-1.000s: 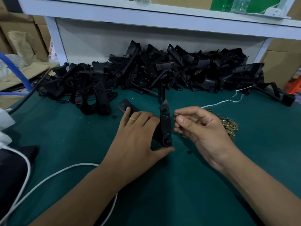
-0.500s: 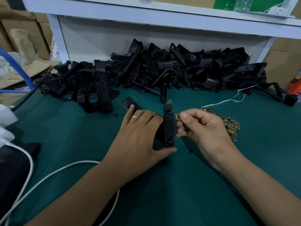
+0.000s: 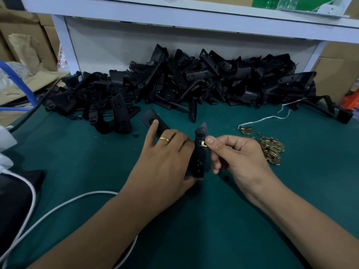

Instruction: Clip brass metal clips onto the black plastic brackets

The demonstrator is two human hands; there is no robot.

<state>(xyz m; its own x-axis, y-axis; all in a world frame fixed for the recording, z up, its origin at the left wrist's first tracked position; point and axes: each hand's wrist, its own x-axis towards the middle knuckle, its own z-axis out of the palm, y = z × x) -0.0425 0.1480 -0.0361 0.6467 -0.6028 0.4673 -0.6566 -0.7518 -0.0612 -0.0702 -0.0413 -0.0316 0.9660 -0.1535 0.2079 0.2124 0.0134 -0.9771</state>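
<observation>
Pressing a brass clip onto the bracket held upright above the table.
Left hand grips the bracket, right hand fingers pinch the clip; pushed askew, it could slip free or seat crooked.

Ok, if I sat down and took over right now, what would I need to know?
Left hand: grips the black bracket, holding it upright over the green table.
Right hand: pinches one brass clip against the bracket's upper edge.
Where things are: spare clips in a pile to the right of the right hand; more brackets heaped along the back of the table.
Done: the clip is at the bracket; whether it is fully pushed on cannot be told.
Left: press it home, add any further clips this bracket needs, then carry on through the heap.
</observation>
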